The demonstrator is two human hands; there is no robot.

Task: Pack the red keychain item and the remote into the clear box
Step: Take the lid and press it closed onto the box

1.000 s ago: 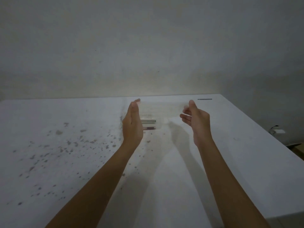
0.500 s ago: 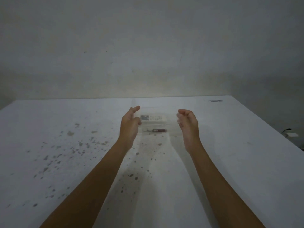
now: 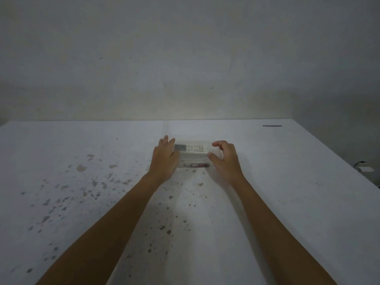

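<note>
- Where the white table (image 3: 287, 182) meets the bare, matte wall, one clear box (image 3: 194, 159) sits a little in from that far edge; its plastic is thin, see-through and rounded at the corners.
- Inside the clear box lies one remote (image 3: 190, 148), a pale, flat rectangular slab with a grey screen at its left end and rows of small buttons, at the box's far side.
- One red keychain item (image 3: 198, 165), slim and rod-like, lies along the box's near wall (its fine detail is too small to tell).
- Two bare hands flank the clear box: the left hand (image 3: 164, 159) rests flat against the box's left end with its fingers straight and close together, reaching over the top corner.
- At the box's right end the right hand (image 3: 225, 159) is curled, thumb and fingers bent in a loose claw with a gap between them; whether they touch the plastic I cannot tell.
- Near the clear box the table is smooth but speckled with many brownish chipped spots, thickest to the box's left and in front of it.
- One short dark strip (image 3: 272, 126) lies well to the right of the box, near the far corner.
</note>
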